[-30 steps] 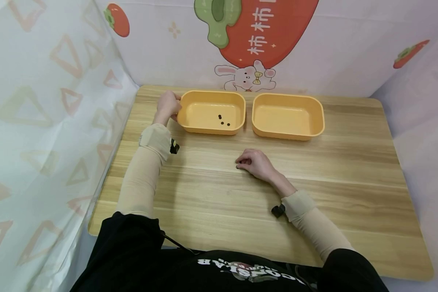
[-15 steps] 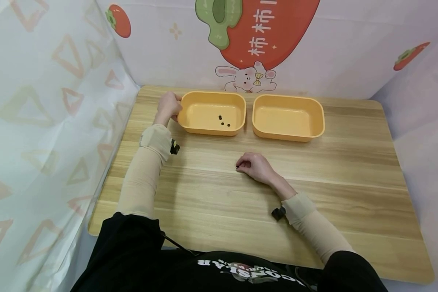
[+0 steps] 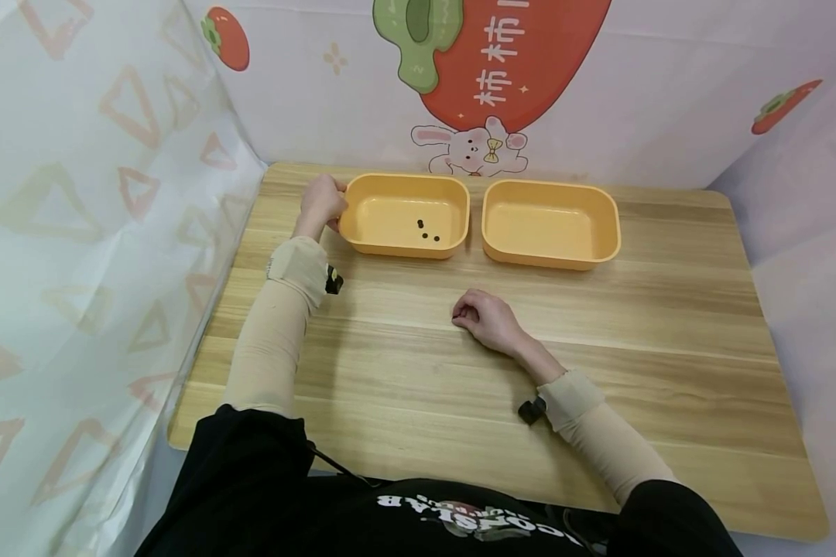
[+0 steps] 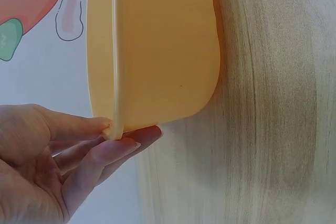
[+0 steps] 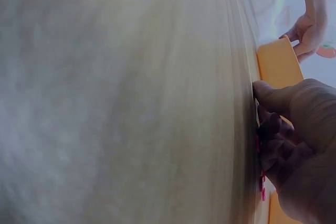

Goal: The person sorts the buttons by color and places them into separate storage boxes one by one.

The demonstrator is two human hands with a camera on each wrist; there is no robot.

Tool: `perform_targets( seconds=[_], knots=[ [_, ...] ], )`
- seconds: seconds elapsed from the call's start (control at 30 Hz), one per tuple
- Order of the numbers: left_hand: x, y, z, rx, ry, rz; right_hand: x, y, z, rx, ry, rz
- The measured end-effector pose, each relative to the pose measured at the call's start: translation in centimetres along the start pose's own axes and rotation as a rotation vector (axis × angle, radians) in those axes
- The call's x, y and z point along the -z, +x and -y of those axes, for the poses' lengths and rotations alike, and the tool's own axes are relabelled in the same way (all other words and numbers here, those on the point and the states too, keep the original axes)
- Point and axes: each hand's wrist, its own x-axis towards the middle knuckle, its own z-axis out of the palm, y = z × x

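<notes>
My left hand (image 3: 323,203) holds the left end of a yellow-orange plastic tub (image 3: 404,251). In the left wrist view, the thumb and fingers (image 4: 123,148) pinch the tub's rim (image 4: 118,77). Several small, dark, bean-like pieces (image 3: 425,235) lie on that tub's floor. Nearer the body, my right hand (image 3: 489,319) is low over the wooden table with its fingers curled in. A tiny dark piece (image 3: 455,318) shows at its fingertips. In the right wrist view the hand (image 5: 310,129) is shadowed, and what lies inside the fingers is mostly hidden.
A second yellow-orange tub (image 3: 550,259), with nothing seen in it, stands just right of the first. The wooden table (image 3: 404,371) reaches to a printed cloth backdrop (image 3: 641,93). Small pinkish-red bits (image 5: 262,186) show beyond the right fingers; their kind is unclear.
My right hand has dipped slightly toward the body, and its thumb and fingertips have drawn together. The left hand and both tubs have stayed in place.
</notes>
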Motion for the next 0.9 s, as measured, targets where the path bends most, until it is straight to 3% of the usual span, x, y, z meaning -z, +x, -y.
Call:
perform_targets(
  seconds=[0.13,0.37,0.5,0.73,0.9],
  knots=[
    [0.0,0.1,0.0,-0.006,0.017,-0.009,-0.2,-0.1,0.0,-0.023,0.042,-0.021],
    [0.1,0.1,-0.1,0.006,0.030,-0.004,-0.2,-0.1,-0.4,-0.091,0.301,-0.080],
    [0.0,0.2,-0.1,0.005,0.023,0.003,0.0,-0.2,-0.3,-0.118,0.396,-0.128],
    [0.0,0.3,0.0,0.000,0.009,0.005,0.2,-0.4,-0.3,-0.135,0.466,-0.164],
    [0.0,0.3,0.1,0.003,0.003,0.003,1.0,-0.2,0.2,-0.152,0.497,-0.233]
  ],
)
